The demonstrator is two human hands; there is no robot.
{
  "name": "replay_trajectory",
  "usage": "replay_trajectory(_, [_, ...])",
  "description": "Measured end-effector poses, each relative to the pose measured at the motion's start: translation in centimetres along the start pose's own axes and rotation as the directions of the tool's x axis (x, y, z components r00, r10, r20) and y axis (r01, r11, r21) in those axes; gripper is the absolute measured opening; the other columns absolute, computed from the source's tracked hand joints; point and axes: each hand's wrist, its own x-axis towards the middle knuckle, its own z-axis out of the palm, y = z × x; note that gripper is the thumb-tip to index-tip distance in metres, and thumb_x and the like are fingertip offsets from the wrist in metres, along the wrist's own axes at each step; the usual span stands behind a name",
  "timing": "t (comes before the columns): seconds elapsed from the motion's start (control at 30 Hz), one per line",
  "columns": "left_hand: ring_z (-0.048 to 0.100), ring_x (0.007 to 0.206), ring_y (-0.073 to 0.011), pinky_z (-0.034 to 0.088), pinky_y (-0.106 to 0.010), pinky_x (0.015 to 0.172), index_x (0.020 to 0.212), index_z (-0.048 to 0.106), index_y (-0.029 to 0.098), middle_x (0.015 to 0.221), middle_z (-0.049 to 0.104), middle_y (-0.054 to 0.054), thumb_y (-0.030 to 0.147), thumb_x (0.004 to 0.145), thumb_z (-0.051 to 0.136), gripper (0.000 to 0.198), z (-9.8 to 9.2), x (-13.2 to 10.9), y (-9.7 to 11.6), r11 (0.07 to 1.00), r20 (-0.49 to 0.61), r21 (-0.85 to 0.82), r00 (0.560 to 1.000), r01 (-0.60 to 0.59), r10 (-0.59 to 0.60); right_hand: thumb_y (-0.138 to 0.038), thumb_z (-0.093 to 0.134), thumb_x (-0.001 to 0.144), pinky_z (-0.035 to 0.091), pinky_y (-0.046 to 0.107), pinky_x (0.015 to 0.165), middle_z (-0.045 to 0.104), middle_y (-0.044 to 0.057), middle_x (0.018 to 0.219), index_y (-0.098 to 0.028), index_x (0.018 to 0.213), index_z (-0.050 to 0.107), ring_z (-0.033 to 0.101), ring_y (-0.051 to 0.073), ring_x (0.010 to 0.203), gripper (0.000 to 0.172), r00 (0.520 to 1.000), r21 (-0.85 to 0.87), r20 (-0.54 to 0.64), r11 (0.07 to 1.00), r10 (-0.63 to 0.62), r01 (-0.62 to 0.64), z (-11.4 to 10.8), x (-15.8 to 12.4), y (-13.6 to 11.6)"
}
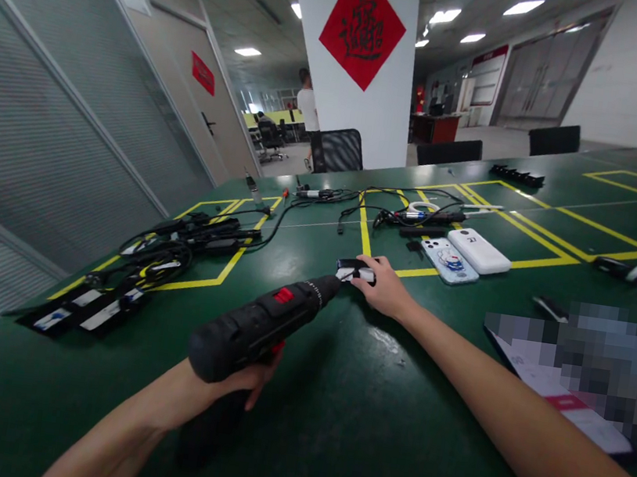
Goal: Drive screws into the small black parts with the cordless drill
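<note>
My left hand (251, 377) is wrapped round the grip of a black cordless drill (259, 325) with a red switch, its nose pointing away over the green table (339, 431). At the drill's tip my right hand (386, 286) pinches a small black and white part (354, 270) that rests on the tabletop. Only the fingertips of the left hand show under the drill body.
Beyond the part lie a phone in a patterned case (449, 260) and a white power bank (479, 251). At the left sits a tangle of black cables and chargers (175, 246). Yellow tape lines mark boxes. Papers (564, 384) lie at the right. A person stands far back by the pillar.
</note>
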Motion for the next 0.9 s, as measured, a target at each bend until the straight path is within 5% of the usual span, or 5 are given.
replay_trajectory(0.33, [0.058,0.052,-0.0150,0.050,-0.029,0.048,0.089,0.056,0.016,0.074,0.061,0.000,0.024,0.069,0.068,0.025,-0.19,0.27,-0.38,0.999,-0.045,0.037,0.999,0.015,-0.013,-0.033,0.063,0.082,0.041,0.036,0.098,0.049,0.009,0.113,-0.020,0.129,0.052,0.055,0.020,0.102,0.050,1.000,0.001,0.002,1.000,0.006,-0.006,-0.08,0.02,-0.14])
replay_trajectory(0.9, [0.059,0.055,-0.0125,0.049,-0.027,0.053,0.094,0.056,0.017,0.077,0.059,0.002,0.023,0.075,0.069,0.024,-0.56,0.04,-0.80,0.998,0.004,-0.058,1.000,-0.017,0.018,-0.032,0.063,0.083,0.041,0.035,0.099,0.048,0.009,0.116,-0.022,0.129,0.051,0.056,0.020,0.103,0.049,1.000,0.000,0.005,1.000,0.013,-0.013,0.09,0.07,0.02])
